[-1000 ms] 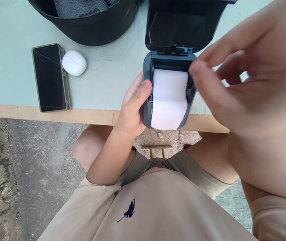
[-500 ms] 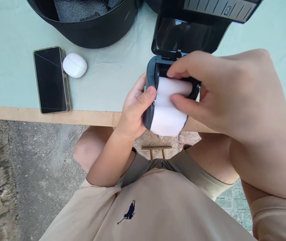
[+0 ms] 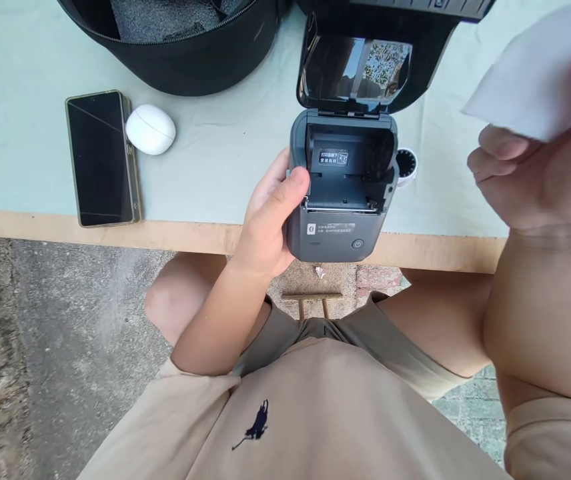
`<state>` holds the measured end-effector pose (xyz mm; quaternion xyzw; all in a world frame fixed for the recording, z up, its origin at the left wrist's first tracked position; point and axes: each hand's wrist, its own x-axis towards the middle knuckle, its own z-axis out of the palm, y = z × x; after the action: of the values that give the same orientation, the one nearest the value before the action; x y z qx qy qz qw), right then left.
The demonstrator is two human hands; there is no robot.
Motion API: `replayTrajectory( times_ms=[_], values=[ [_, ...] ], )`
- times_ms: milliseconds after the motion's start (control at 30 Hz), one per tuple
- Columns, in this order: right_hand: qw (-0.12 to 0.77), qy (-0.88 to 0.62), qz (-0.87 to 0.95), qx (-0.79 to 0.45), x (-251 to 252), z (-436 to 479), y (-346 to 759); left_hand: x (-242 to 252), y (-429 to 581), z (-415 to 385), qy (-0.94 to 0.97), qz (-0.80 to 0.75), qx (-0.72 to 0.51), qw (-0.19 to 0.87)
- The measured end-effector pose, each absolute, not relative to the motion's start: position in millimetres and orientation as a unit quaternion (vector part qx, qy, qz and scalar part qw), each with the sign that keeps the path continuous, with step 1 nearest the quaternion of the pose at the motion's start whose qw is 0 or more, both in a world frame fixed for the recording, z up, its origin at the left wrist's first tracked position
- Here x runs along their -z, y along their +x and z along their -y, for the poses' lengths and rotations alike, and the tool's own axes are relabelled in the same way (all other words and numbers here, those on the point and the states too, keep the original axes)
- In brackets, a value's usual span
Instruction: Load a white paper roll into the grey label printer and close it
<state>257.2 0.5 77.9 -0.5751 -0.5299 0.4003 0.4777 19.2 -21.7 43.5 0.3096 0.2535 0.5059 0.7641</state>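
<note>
A dark grey portable label printer is held at the table's front edge by my left hand, thumb on its left rim. Its black lid stands swung back on the hinge, and the paper bay shows bare, with a small printed sticker on its back wall. Off to the upper right, my right hand grips a white paper roll, blurred by motion. The roll and part of that hand run out of the frame.
A phone lies on the left beside a white earbud case. Behind them stands an unzipped black case with grey foam. A small round white object with a dark dial sits right of the printer. The table's wooden edge runs along the front.
My right hand has lifted the paper roll out of the printer and carried it to the upper right. The bay and the small dial object are now visible. My left hand stays put.
</note>
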Motion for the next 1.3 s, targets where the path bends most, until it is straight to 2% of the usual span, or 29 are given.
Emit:
replayTrajectory(
  times_ms=[67,133,333,467,533,733,900,1033,1200,1300],
  values=[
    [0.502,-0.592,0.464,-0.427,-70.2,0.2,255.2,-42.3,19.8,21.6,0.304,-0.248,-0.517,0.760],
    [0.483,-0.602,0.495,-0.399,-64.9,2.3,254.5,-41.6,20.8,21.4,0.296,-0.244,-0.526,0.759],
    [0.354,-0.615,0.678,-0.193,-63.9,7.7,256.4,-44.6,20.9,19.9,0.291,-0.241,-0.521,0.766],
    [0.223,-0.689,0.671,-0.158,-64.7,6.4,253.4,-45.1,17.9,18.8,0.294,-0.243,-0.526,0.760],
    [0.193,-0.692,0.679,-0.152,-67.4,7.6,251.6,-44.6,17.1,18.9,0.285,-0.252,-0.539,0.751],
    [0.300,-0.580,0.755,-0.051,-90.3,27.6,237.3,-45.1,17.2,20.1,0.265,-0.270,-0.567,0.732],
    [0.193,-0.573,0.793,-0.075,-84.5,35.2,210.3,-45.1,16.1,20.1,0.273,-0.295,-0.560,0.725],
    [0.180,-0.577,0.792,-0.084,-67.1,29.0,197.5,-42.5,15.5,20.5,0.270,-0.283,-0.554,0.735],
    [0.266,-0.550,0.781,-0.128,-57.7,25.3,194.1,-41.1,14.7,21.0,0.262,-0.263,-0.549,0.749],
    [0.331,-0.560,0.725,-0.225,-60.3,26.6,193.1,-42.1,14.2,21.1,0.262,-0.267,-0.559,0.740]
  ],
)
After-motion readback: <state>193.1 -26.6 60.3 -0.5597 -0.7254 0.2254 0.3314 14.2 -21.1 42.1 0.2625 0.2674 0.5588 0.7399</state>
